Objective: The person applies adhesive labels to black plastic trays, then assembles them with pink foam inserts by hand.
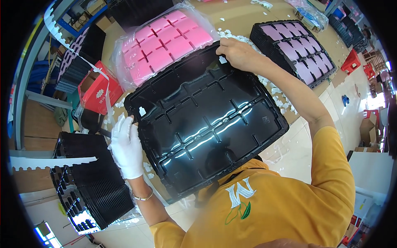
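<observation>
A large glossy black plastic tray [198, 120] with moulded ridges is held up tilted in front of my body. My left hand [125, 146], in a white glove, grips its left edge, the fingers partly hidden at the rim. Bare, my right hand [236, 53] is closed on the far right corner, thumb and fingers pinching the rim. Two small white patches show on the tray, one near each hand. Just beyond its far edge lies a pink moulded stack [165, 41] in clear plastic wrap.
Black trays with lilac inserts [304, 49] stand at the far right of the brown table [231, 12]. White scraps [283, 101] are strewn beside the held tray. A red box [99, 89] sits at left, above a tall stack of black trays [93, 177]. A notched white strip [53, 162] juts in.
</observation>
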A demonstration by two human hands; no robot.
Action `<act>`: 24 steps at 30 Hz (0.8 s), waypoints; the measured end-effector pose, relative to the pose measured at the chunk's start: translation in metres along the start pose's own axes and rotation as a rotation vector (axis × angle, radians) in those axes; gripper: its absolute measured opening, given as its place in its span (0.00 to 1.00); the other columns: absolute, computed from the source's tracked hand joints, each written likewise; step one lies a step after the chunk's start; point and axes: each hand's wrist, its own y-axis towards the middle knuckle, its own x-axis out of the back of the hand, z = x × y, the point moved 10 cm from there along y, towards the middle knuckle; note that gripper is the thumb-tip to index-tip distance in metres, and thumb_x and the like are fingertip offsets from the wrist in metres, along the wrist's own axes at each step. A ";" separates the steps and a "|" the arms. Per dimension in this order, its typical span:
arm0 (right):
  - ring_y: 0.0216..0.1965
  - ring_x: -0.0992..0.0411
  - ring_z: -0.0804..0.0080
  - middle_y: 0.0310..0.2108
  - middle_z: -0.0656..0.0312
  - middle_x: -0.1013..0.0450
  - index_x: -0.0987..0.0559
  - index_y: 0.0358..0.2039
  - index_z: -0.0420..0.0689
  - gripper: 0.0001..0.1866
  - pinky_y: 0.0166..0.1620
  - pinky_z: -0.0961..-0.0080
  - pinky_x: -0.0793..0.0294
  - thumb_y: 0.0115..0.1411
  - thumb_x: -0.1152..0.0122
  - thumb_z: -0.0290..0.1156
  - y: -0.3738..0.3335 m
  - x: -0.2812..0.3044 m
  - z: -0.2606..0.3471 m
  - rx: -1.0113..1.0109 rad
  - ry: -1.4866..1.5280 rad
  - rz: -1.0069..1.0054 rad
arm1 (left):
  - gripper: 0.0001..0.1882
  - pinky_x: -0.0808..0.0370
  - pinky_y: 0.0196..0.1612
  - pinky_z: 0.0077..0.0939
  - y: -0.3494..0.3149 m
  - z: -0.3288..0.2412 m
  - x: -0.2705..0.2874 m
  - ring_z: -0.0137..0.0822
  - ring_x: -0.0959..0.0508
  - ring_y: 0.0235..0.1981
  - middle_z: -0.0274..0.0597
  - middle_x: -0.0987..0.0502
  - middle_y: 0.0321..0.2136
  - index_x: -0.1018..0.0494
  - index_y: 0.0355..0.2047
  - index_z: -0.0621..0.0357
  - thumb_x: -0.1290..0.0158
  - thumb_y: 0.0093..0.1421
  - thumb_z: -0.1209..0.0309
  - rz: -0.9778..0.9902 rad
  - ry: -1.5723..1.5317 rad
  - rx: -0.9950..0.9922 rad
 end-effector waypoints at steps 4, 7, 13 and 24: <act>0.40 0.29 0.57 0.35 0.58 0.30 0.24 0.29 0.41 0.06 0.44 0.65 0.28 0.53 0.49 0.18 0.005 -0.007 0.000 -0.016 -0.030 0.116 | 0.11 0.28 0.51 0.35 -0.004 -0.012 0.005 0.48 0.23 0.45 0.51 0.21 0.41 0.23 0.41 0.64 0.46 0.57 0.77 -0.045 0.011 -0.057; 0.41 0.29 0.57 0.36 0.58 0.30 0.23 0.31 0.42 0.08 0.44 0.64 0.28 0.52 0.48 0.18 0.005 -0.009 -0.014 -0.056 0.149 0.205 | 0.11 0.29 0.51 0.37 -0.007 -0.009 0.006 0.49 0.24 0.45 0.51 0.22 0.41 0.23 0.40 0.62 0.45 0.57 0.76 -0.042 -0.008 -0.037; 0.41 0.29 0.59 0.35 0.60 0.30 0.24 0.32 0.42 0.04 0.44 0.64 0.28 0.54 0.42 0.24 -0.006 0.010 0.013 0.148 -0.076 -0.033 | 0.10 0.28 0.49 0.37 -0.007 -0.013 0.012 0.49 0.24 0.43 0.50 0.22 0.39 0.23 0.40 0.62 0.45 0.56 0.78 -0.062 -0.017 -0.052; 0.41 0.28 0.59 0.35 0.60 0.28 0.25 0.33 0.42 0.05 0.42 0.64 0.29 0.54 0.40 0.25 0.005 -0.002 0.003 0.013 0.037 0.215 | 0.10 0.29 0.50 0.39 -0.009 -0.022 0.009 0.51 0.24 0.43 0.50 0.21 0.38 0.23 0.39 0.64 0.44 0.55 0.79 -0.056 -0.021 -0.116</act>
